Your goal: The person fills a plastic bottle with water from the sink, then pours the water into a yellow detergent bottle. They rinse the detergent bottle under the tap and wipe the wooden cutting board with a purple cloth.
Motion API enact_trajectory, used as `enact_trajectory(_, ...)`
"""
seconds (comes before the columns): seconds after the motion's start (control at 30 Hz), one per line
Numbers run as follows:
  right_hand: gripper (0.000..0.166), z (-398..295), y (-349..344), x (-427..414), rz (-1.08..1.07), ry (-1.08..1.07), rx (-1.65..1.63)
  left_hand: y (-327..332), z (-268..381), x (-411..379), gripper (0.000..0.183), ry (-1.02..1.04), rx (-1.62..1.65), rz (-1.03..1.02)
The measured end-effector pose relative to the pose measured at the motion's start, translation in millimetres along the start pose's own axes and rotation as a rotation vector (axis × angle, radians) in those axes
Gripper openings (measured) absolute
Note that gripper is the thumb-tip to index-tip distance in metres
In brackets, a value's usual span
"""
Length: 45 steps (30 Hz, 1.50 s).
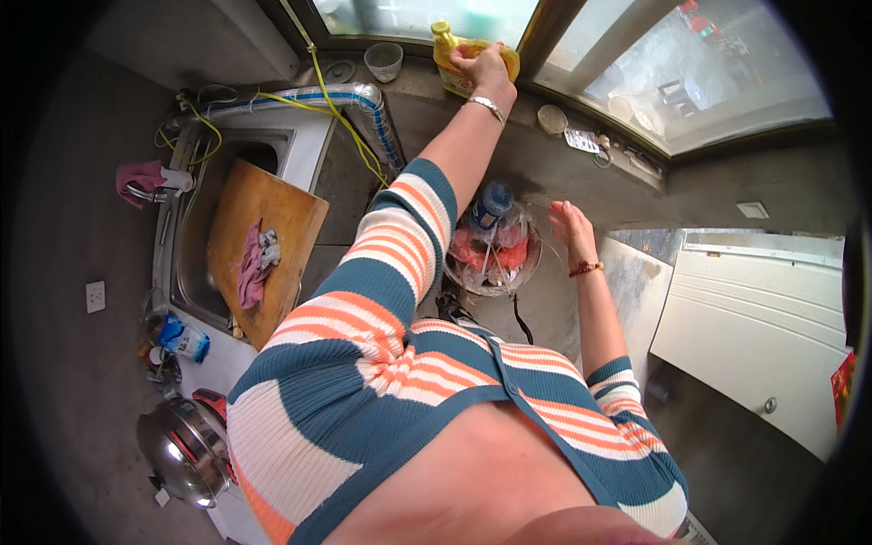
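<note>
My left hand (485,68) reaches far forward to the window sill and grips a yellow plastic jug (451,80) by its handle. The jug has a yellow cap and a printed label, and stands upright against the window frame. My fingers cover part of its upper side. Lower and to the right, my right hand (573,230) hangs in the air with nothing in it, its fingers extended and slightly apart. Beneath and between my arms is a round waste bin (501,289) holding plastic bags and a blue-labelled plastic bottle (493,203).
Left lies a steel sink (187,272), with a wooden cutting board (300,211) across it bearing a pink rag (252,272). A steel pot (180,449) stands nearer me. A bowl (384,63) and blister pack (582,140) sit on the sill. A yellow hose (344,126) crosses the pipe.
</note>
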State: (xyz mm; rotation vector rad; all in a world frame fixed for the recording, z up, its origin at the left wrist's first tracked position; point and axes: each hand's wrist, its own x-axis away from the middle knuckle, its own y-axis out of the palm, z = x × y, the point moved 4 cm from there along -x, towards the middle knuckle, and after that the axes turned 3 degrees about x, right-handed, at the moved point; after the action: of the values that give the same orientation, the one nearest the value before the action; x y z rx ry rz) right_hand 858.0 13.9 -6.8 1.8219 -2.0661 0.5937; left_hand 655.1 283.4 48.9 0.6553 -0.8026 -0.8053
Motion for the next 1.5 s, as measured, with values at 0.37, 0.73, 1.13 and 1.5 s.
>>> enact_trajectory(0.37, 0.034, -20.8, 6.8, -40.7, -0.094, -0.075, 0.106, 11.3, -4.4, 17.2, 0.036, -0.253, -0.081, -0.370)
enact_trajectory(0.73, 0.030, -186.9, 69.1, -94.1, 0.248, -1.130, 0.604, -50.7, 45.6, 29.3, 0.025, -0.287, -0.224, -0.314)
enact_trajectory(1.13, 0.031, -216.6, 102.7, -227.8, -0.017, -0.960, 0.329, -151.5, 104.4, 68.2, 0.022, -0.342, -0.231, -0.188)
enact_trajectory(1.5, 0.055, -240.7, 132.6, -148.3, 0.316, -1.003, 1.060, -193.7, 183.6, 128.2, 0.020, -0.259, -0.377, -0.188)
